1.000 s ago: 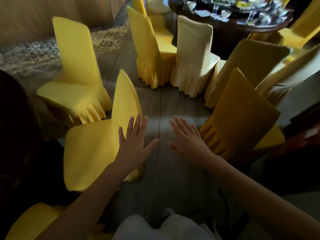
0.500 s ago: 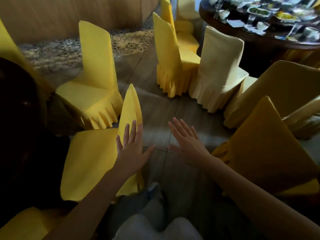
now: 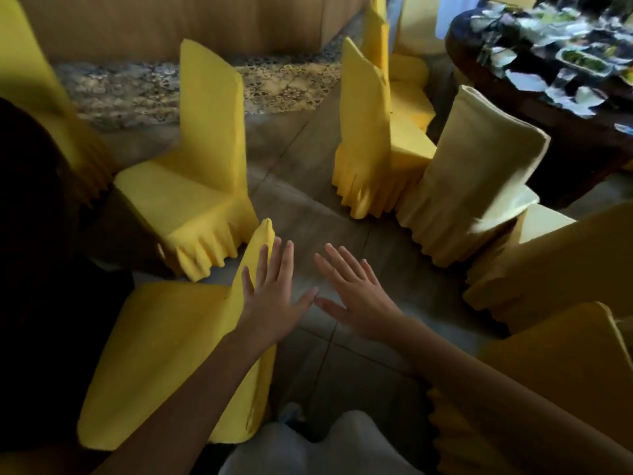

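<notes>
Left hand (image 3: 270, 303) and right hand (image 3: 356, 296) are both flat, fingers straight and spread, holding nothing, thumb tips almost meeting above the floor (image 3: 325, 214). Left fingers overlap the backrest top of the nearest yellow chair (image 3: 164, 354); contact unclear. Pale chair (image 3: 472, 186) stands beside the counter (image 3: 534, 128).

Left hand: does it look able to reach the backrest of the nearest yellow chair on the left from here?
Probably yes. The left hand, fingers straight, is right beside the top edge of the nearest yellow chair's backrest, with nothing between them; whether it touches cannot be told.
</notes>
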{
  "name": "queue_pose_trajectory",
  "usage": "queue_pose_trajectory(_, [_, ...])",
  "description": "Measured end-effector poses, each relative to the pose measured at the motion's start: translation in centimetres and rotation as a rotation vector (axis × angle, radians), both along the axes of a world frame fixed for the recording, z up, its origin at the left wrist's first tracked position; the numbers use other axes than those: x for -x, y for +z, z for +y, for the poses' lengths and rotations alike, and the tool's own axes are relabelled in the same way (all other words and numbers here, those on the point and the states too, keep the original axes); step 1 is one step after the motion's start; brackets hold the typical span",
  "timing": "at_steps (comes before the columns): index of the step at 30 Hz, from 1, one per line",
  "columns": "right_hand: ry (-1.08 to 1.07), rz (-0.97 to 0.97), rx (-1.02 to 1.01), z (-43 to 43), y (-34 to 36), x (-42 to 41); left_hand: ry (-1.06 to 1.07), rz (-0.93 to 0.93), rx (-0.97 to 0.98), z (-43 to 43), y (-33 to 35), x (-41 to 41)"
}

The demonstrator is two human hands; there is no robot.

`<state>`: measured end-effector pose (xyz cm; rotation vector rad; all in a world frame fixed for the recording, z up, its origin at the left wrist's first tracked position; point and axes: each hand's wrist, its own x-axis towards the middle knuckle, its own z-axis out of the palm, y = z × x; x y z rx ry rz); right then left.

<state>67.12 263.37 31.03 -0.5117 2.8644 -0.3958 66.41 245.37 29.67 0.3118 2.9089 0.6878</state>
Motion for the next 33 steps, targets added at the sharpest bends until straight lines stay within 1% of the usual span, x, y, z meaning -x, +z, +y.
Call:
queue_pose_trajectory(4, [0.15,-0.056,0.011,-1.5,-0.6,4.4,0.132,-0.05,0.053,-2.3,-0.9,0.9])
queue_pose_trajectory(7, [0.309,-0.062,0.018,-3.3,-0.9,8.0,0.247,-0.06,0.085,-3.6,-1.4,0.8])
queue_pose_trajectory(12, [0.614,-0.071,-0.011,-6.7,-1.3,13.9,0.538,-0.139,0.097,-4.1,-2.4,0.6])
queue_pose_trajectory(16, [0.833,-0.1,-0.026,-8.0,-2.0,17.1,0.776,-0.251,0.067,-2.3,-2.2,-1.1])
queue_pose_trajectory(18, [0.942,-0.09,-0.057,-8.2,-2.2,18.8,0.869,-0.291,0.047,-1.2,-2.1,-2.1])
queue_pose_trajectory(22, [1.098,-0.222,-0.227,-8.4,-3.0,22.0,0.935,-0.355,0.039,-0.3,-2.9,-6.4])
queue_pose_trajectory(24, [1.162,-0.218,-0.217,-8.4,-4.1,23.0,1.038,-0.344,0.032,0.0,-3.9,-9.1])
queue_pose_trajectory(28, [1.194,-0.182,-0.087,-8.7,-5.3,23.4,1.253,-0.286,0.011,2.6,-5.1,-11.3])
queue_pose_trajectory(31, [1.235,-0.127,-0.076,-9.0,-5.6,23.7,1.346,-0.157,0.096,4.2,-5.2,-10.4])
queue_pose_trajectory(33, [1.265,-0.093,-0.081,-9.2,-5.8,23.9,1.347,-0.103,0.135,4.0,-5.3,-10.0])
